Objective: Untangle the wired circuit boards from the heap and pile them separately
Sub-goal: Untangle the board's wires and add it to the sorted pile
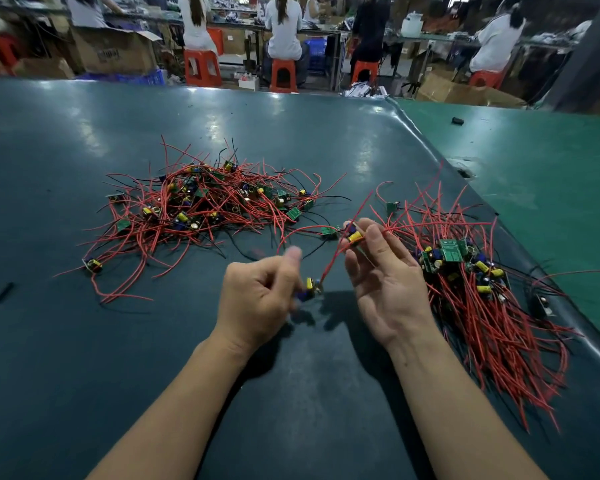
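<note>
Nearest, left hand point(260, 299) curled round a small wired board point(310, 289), right hand point(378, 271) pinching a second board point(354, 234), red lead point(333, 261) strung between. Probably light, brittle boards on springy, snag-prone wire; best gripped by board edges. Beyond, sorted pile point(465, 271) right, tangled heap point(201, 206) further left.

Dark mat point(84, 358) under tangled heap point(201, 202), sorted pile point(482, 299)
</note>
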Demonstrator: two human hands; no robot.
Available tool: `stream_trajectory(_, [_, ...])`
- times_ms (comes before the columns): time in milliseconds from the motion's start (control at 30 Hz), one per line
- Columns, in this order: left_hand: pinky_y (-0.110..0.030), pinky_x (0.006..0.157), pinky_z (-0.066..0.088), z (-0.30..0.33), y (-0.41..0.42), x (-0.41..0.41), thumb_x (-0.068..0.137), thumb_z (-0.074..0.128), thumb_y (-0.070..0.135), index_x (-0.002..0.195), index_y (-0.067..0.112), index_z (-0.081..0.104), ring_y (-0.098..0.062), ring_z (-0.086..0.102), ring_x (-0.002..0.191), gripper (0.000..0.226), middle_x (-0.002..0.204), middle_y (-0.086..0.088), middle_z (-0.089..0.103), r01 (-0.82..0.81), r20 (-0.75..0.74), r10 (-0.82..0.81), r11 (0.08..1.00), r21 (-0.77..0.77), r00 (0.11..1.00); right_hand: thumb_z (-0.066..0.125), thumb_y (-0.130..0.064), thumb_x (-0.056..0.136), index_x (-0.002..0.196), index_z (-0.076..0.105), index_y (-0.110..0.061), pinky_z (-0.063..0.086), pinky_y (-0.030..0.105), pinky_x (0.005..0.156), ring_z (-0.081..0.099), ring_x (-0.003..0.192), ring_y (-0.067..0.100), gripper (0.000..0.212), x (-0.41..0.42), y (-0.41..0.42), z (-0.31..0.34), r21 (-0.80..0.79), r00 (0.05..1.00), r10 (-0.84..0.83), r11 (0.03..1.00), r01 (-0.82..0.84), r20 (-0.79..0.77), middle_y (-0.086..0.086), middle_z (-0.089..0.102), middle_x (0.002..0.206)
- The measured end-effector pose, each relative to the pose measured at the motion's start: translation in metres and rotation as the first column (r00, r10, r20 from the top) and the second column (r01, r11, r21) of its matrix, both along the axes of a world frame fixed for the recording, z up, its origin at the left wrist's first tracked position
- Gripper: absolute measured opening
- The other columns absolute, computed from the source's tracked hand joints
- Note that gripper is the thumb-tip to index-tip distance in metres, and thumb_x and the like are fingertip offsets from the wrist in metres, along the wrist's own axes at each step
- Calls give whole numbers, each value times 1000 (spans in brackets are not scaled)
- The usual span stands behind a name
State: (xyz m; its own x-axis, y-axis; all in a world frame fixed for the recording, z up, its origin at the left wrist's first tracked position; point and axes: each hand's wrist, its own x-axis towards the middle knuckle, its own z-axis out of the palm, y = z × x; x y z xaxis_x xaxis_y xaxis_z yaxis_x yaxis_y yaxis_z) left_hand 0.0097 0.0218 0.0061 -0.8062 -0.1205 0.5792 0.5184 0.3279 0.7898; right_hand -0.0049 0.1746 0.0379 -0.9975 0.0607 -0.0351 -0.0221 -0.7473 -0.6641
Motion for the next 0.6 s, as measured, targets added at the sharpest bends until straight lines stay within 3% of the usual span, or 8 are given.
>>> stream_trajectory(67, [-30, 56, 52, -1, 1, 2, 88, 61, 43, 83, 17, 71, -10, 63, 57, 29, 71, 9, 69, 11, 53, -2, 984, -180, 999, 66, -14, 75, 75, 78, -11, 55, 20, 53, 72, 66, 18, 12, 2, 0, 2, -8, 999, 34, 999, -34, 19, 6, 75, 83])
stream_trajectory(167, [-30, 75, 53, 2, 0, 4, 79, 70, 48, 115, 24, 62, -10, 62, 82, 44, 109, 15, 64, 145, 183, -98, 954, -264, 978, 66, -13, 75, 75, 77, -11, 55, 19, 54, 72, 68, 20, 12, 1, 1, 0, -4, 999, 37, 999, -37, 31, 6, 75, 81])
stream_trajectory(300, [-35, 83, 49, 0, 0, 4, 78, 77, 40, 107, 20, 70, -16, 59, 89, 36, 97, 9, 68, 235, 152, -184, 856, -461, 971, 64, -7, 76, 86, 73, -3, 58, 21, 61, 74, 76, 26, 14, 0, 0, -1, -57, 999, 51, 997, -50, 18, 11, 74, 87])
stream_trajectory(367, [-40, 83, 48, 1, 0, 1, 80, 77, 31, 100, 19, 72, -18, 59, 88, 24, 93, 6, 70, 153, 137, -96, 852, -501, 986, 63, -3, 76, 89, 72, -1, 59, 23, 66, 74, 78, 27, 16, -2, 2, 0, -33, 1000, 26, 999, -26, -2, 14, 73, 86])
stream_trajectory(467, [-41, 83, 49, 4, -7, -5, 84, 74, 29, 98, 20, 73, -22, 62, 90, 16, 93, 4, 72, -139, 68, 193, 871, -471, 979, 61, 1, 80, 86, 75, -3, 59, 23, 66, 74, 77, 26, 15, -3, 8, 3, 14, 997, -77, 997, 77, -16, 13, 74, 83])
stream_trajectory(600, [-37, 85, 46, 3, -33, -14, 90, 65, 36, 109, 20, 72, -28, 63, 100, 26, 106, -3, 72, -499, 149, 594, 766, -406, 791, 57, 0, 91, 99, 67, -4, 58, 21, 60, 74, 75, 23, 13, -3, 10, 2, 55, 990, -141, 988, 141, -5, 7, 74, 80])
